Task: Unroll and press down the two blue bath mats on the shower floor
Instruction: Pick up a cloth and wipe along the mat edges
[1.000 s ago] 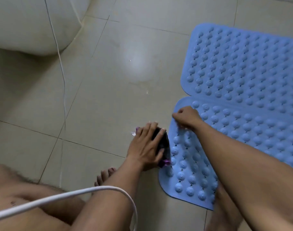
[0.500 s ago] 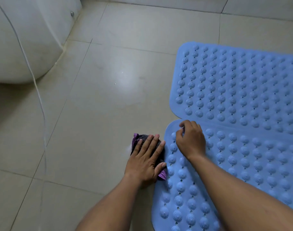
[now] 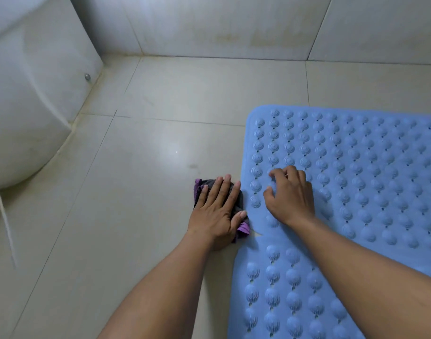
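Observation:
Two blue bath mats with raised knobs lie flat side by side on the tiled floor. The far mat (image 3: 356,155) fills the right middle; the near mat (image 3: 283,294) runs to the bottom edge. My right hand (image 3: 291,194) rests on the far mat near its left edge, fingers curled and pressing on the knobs. My left hand (image 3: 216,211) lies flat, fingers spread, on a dark grey and purple cloth (image 3: 202,185) on the floor just left of the mats.
A white toilet base (image 3: 26,106) stands at the left, with a thin white cord (image 3: 3,211) hanging in front of it. A tiled wall (image 3: 234,25) runs along the back. Bare beige floor tiles (image 3: 111,216) lie between the toilet and the mats.
My right hand moved from the near mat's corner up onto the far mat. My left hand stayed flat on the cloth. The view tilted up toward the wall.

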`<state>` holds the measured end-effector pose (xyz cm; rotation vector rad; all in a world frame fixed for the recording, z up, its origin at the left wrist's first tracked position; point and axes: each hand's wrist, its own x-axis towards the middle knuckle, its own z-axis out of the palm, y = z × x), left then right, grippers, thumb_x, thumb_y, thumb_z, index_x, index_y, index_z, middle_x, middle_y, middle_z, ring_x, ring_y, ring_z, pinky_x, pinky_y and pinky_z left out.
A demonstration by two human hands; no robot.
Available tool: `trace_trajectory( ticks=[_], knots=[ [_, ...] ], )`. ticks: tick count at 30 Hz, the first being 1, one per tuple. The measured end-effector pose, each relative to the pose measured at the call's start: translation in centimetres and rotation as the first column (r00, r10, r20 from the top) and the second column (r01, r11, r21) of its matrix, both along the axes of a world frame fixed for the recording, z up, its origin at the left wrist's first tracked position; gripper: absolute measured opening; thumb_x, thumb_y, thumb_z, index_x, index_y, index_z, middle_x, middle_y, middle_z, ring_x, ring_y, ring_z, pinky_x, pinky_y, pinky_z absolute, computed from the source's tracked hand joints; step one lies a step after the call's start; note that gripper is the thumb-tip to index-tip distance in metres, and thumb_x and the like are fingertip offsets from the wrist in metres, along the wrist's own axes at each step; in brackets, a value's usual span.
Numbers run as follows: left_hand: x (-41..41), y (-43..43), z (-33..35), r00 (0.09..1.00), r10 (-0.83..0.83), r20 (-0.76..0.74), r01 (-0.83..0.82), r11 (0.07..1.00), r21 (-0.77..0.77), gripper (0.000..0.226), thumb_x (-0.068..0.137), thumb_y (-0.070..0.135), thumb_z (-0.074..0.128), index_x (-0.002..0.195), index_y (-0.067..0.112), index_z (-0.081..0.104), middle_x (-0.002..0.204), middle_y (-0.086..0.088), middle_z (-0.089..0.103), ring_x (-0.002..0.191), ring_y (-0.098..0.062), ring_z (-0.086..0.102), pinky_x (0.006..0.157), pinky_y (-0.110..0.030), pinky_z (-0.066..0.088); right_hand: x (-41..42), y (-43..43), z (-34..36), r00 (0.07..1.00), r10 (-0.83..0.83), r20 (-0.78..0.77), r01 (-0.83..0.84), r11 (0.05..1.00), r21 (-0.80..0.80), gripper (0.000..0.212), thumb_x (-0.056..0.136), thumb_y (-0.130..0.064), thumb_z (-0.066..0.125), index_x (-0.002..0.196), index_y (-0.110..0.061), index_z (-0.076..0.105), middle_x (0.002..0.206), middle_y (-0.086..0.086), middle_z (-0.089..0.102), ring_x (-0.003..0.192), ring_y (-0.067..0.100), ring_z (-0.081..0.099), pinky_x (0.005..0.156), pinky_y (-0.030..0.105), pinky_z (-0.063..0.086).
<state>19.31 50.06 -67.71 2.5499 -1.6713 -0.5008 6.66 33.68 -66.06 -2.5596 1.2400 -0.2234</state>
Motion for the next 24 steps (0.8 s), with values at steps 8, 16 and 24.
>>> trace_trajectory(
  ticks=[8,16,24],
  knots=[
    [-1.4,-0.5,-1.2,0.972,0.212,0.106,-0.197,0.971,-0.134,0.072,0.097,0.048,0.037,0.152,0.003,0.042,0.162,-0.016,0.034,0.151,-0.031,0.031,0.118,-0.047,0.023,3.4,-8.8,-1.0,0.999,-0.02,-0.032,0.019,0.999,-0.03,0.042,0.088,-0.038,0.06,0.126,-0.018,0.061,0.133,0.007,0.052,0.125,0.033,0.045,0.099,0.047,0.038],
    [8.5,-12.4,0.0,0.975,0.222,0.02,-0.222,0.975,0.015,0.069,0.103,0.049,0.013,0.162,0.02,-0.007,0.17,-0.001,-0.016,0.155,-0.017,-0.017,0.127,-0.041,-0.004,2.8,-7.5,-3.6,0.998,-0.043,0.047,0.052,0.975,-0.215,0.05,0.09,-0.041,0.052,0.131,-0.014,0.061,0.139,0.013,0.057,0.134,0.036,0.049,0.103,0.053,0.035],
    [6.2,-17.2,2.6,0.867,0.497,0.016,-0.497,0.867,0.01,0.066,0.105,0.037,0.026,0.162,0.01,0.004,0.17,-0.012,-0.008,0.157,-0.028,-0.01,0.127,-0.043,-0.002,2.8,-7.8,-2.8,0.998,-0.06,0.017,0.062,0.99,-0.125,0.051,0.088,-0.044,0.054,0.132,-0.018,0.059,0.142,0.009,0.055,0.136,0.033,0.046,0.107,0.052,0.03]
  ],
)
